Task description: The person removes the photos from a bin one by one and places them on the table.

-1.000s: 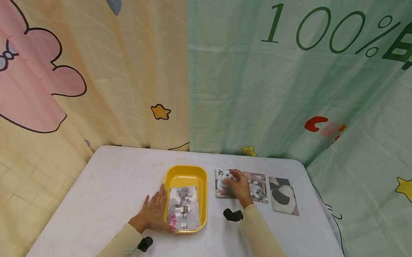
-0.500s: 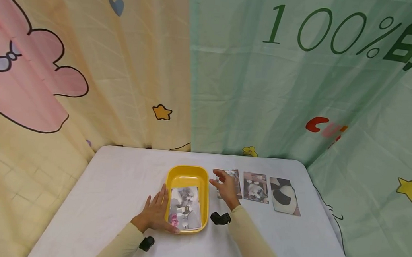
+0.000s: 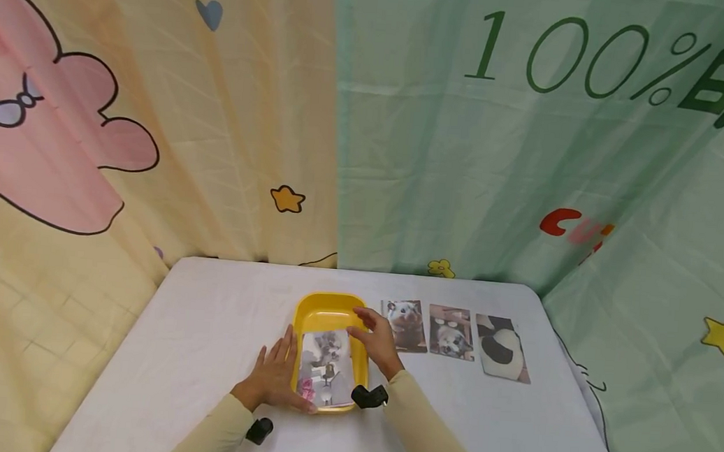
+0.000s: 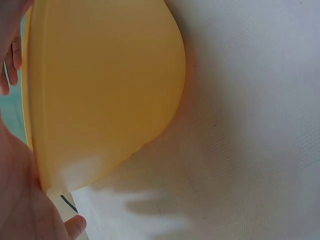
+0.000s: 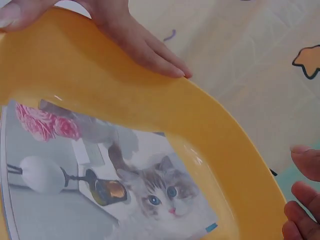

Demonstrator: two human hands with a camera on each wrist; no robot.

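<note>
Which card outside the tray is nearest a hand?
The leftmost of three cards, partly behind the right hand; the middle and the rightmost lie farther off.

A: Head-view light?
B: Even, fairly bright, diffuse; soft shadows on the worktop (image 3: 203, 327). Source out of frame.
A: Glare?
B: Small glints inside the tray (image 5: 95, 67), right-wrist view.
A: Focus?
B: Left-wrist view slightly hazy; right-wrist print reads clearly.

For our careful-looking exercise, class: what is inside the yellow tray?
A picture card with a cat and pink flowers lies in the tray, face up. Its edge hints at more cards beneath, but anything under it is covered.
</note>
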